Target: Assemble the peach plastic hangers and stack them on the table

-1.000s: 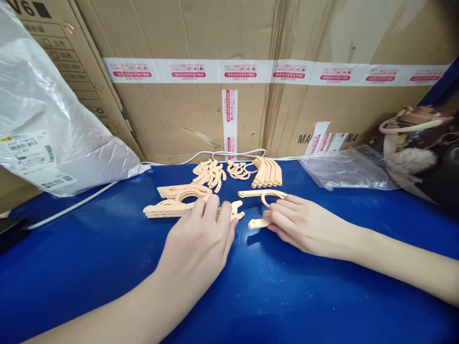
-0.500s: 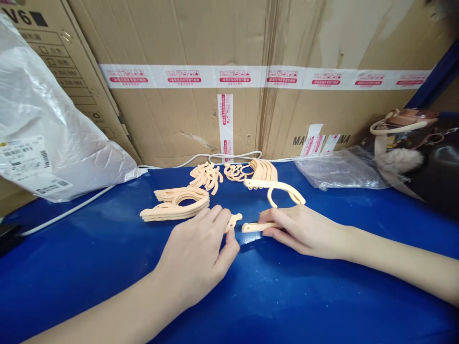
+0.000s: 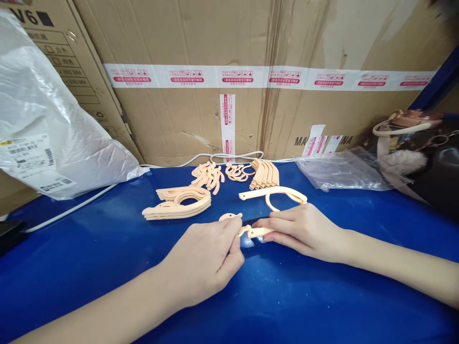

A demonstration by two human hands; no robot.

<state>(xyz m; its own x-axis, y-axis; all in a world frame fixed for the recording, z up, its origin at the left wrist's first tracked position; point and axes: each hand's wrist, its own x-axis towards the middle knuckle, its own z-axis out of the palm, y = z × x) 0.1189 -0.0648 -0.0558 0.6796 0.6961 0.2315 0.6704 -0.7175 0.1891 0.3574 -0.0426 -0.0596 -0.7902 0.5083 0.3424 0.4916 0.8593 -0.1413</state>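
My left hand (image 3: pixel 210 260) pinches a small peach plastic hanger piece (image 3: pixel 244 231), largely hidden by the fingers. Another peach end with a hole (image 3: pixel 229 217) shows above those fingers; whether it belongs to the same piece I cannot tell. My right hand (image 3: pixel 304 231) grips a folding hanger (image 3: pixel 258 232) by its lower arm. The hanger's upper arm (image 3: pixel 270 191) and curved hook (image 3: pixel 270 201) rise beyond the right fingers. At the lower arm's end, the small piece meets or nearly meets it. A stack of folded hangers (image 3: pixel 184 210) lies beyond my left hand.
Farther back lie a pile of small curved pieces (image 3: pixel 208 177), several hooks (image 3: pixel 236 173) and a row of hanger arms (image 3: pixel 265 174) on the blue table (image 3: pixel 287 296). Around them are a white parcel (image 3: pixel 60 119), a clear plastic bag (image 3: pixel 344 167), a cable (image 3: pixel 71 209) and cardboard boxes (image 3: pixel 179 38).
My left hand has moved slightly right, bringing the small piece up to the hanger arm's end. The hanger in my right hand has tilted, its upper arm dropping a little.
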